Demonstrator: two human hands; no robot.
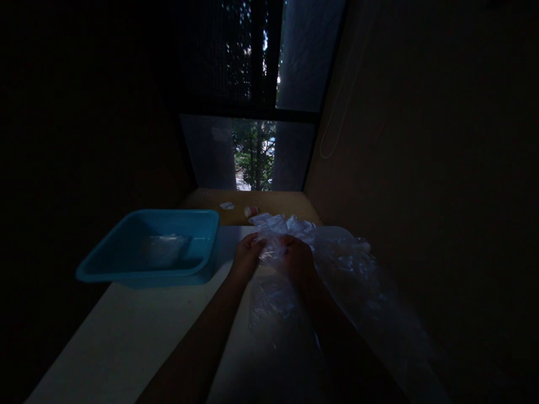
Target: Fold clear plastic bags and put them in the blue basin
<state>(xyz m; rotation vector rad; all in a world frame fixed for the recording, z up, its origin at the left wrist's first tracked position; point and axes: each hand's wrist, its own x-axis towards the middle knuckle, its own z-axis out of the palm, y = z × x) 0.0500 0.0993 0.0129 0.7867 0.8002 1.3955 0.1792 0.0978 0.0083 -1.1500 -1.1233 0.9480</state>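
forearms (pixel 189 342) cut off by lower edge, fingertips partly hidden in clear plastic (pixel 273 247)

Both hands (pixel 273 257) pinch clear plastic (pixel 272 247) (blue basin (pixel 202 275) nearby, left).

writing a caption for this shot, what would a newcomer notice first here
Probably the bright blue plastic basin, on the left of the white table, with a clear packet inside. Next, the left hand and right hand gripping crinkled clear plastic at the centre, below the window with green foliage behind it.
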